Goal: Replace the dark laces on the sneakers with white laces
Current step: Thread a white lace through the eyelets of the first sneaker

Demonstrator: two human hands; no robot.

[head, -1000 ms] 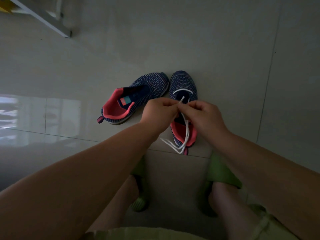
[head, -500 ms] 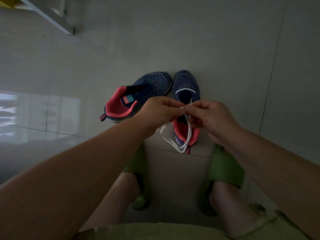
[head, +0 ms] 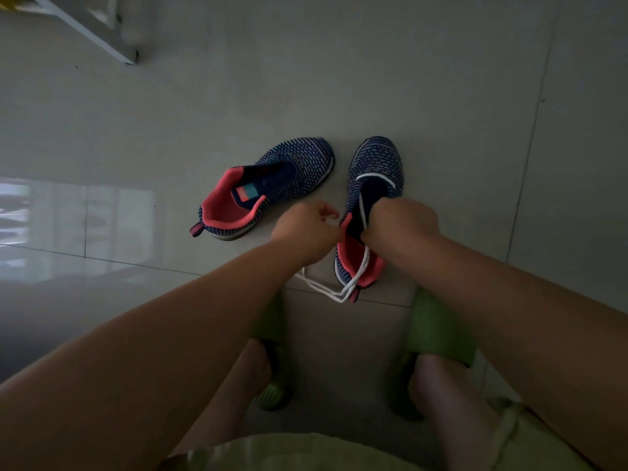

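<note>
One white lace (head: 360, 273) crosses the toe eyelets of the right sneaker (head: 372, 171), trailing past its heel to 7 o'clock. Right hand (head: 402, 226) pinches a strand; left hand (head: 307, 234) curled, grip unclear. Laceless left sneaker (head: 272, 185) at 10 o'clock, insole label unreadable. Green slippers (head: 438, 331) at 6 o'clock on tile floor (head: 441, 79).

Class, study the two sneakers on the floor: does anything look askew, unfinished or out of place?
Yes. The left sneaker lies tipped on its side with no lace, angled away from the upright right sneaker. The white lace crosses only the front eyelets; its loose ends trail onto the floor.
</note>
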